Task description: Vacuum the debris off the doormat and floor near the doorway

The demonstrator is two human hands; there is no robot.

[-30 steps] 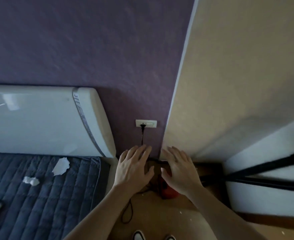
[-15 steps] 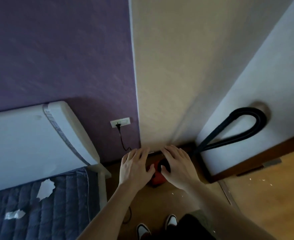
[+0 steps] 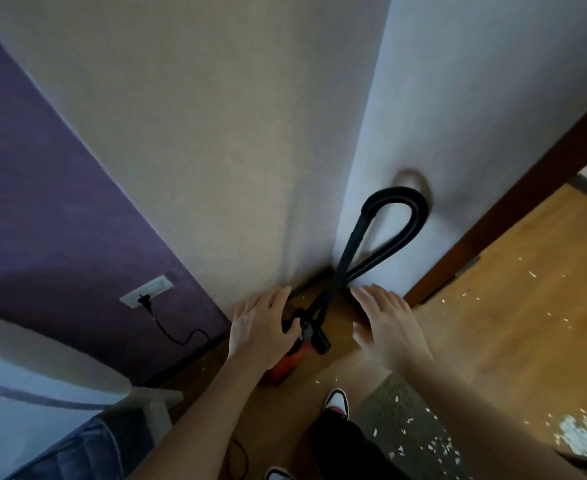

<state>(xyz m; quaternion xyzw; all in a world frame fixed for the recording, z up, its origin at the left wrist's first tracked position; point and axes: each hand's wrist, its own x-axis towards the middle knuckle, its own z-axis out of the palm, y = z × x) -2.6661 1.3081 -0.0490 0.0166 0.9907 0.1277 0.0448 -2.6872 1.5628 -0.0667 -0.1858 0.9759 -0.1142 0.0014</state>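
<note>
A small red vacuum cleaner (image 3: 285, 362) stands on the wooden floor in the wall corner. Its black hose (image 3: 394, 216) loops up against the pale wall. My left hand (image 3: 260, 327) hovers over the vacuum's top with fingers straight; whether it touches is unclear. My right hand (image 3: 385, 320) is spread open just right of the hose, holding nothing. A dark doormat (image 3: 402, 424) lies at the lower right, sprinkled with white debris (image 3: 437, 445). More white flecks (image 3: 465, 296) dot the floor near the doorway.
The vacuum's black cord (image 3: 170, 327) runs from a wall socket (image 3: 146, 292) on the purple wall. A white bed headboard (image 3: 42, 368) and blue quilt (image 3: 87, 448) fill the lower left. A dark wooden door frame (image 3: 513, 206) rises at the right. My shoes (image 3: 337, 403) stand by the mat.
The view has swung right, bringing the doorway, doormat and scattered debris into sight. My hands have moved apart, the right one off to the hose's right side.
</note>
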